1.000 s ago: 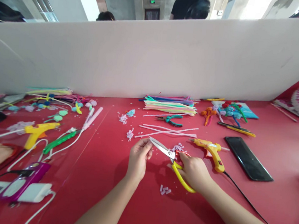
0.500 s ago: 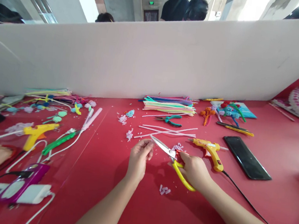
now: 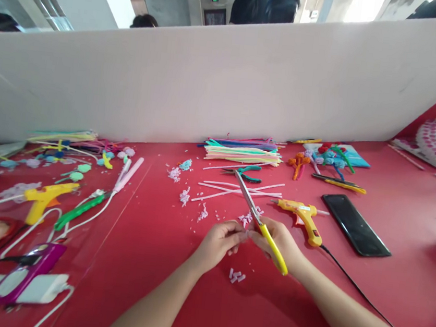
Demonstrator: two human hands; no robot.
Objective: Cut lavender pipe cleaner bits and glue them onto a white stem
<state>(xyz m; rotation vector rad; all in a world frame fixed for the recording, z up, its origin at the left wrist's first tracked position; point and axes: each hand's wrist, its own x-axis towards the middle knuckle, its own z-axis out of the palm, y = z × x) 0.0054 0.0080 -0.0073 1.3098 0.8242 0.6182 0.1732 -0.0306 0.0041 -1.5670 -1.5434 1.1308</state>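
Yellow-handled scissors (image 3: 262,228) had swung to point toward the top centre, and the left hand (image 3: 218,245) had moved rightward to meet the right hand (image 3: 280,241) below centre. Of the 2 hands, the right was curled around the scissors, blades together; the left's fingers were bent, their grip unclear. Lilac fluff (image 3: 203,213) lay mid-frame on the red counter (image 3: 143,265).

Left hand (image 3: 217,245) now beside right hand (image 3: 286,243)
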